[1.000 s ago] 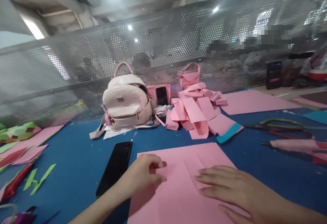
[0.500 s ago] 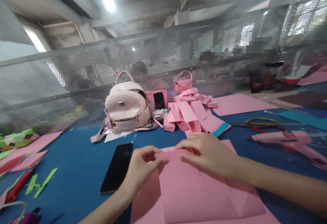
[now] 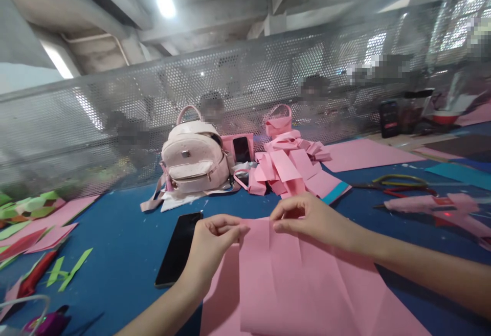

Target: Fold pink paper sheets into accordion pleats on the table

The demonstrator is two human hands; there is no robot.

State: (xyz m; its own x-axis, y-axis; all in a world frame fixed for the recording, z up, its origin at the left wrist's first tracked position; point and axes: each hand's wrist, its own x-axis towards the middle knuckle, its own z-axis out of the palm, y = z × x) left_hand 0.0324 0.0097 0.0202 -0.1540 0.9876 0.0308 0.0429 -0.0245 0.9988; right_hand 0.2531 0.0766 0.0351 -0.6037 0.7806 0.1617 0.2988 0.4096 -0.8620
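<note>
Hands pinching pink paper, blue table, mesh partition

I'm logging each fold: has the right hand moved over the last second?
Yes. The right hand went from lying flat on the pink sheet to pinching its far edge, closer to the pile of pink strips.

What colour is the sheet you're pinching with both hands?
The sheet is plain pink with fold creases, clearest in the head view.

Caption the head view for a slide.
Left hand and right hand pinch the far edge of a creased pink sheet on a blue table.
</note>
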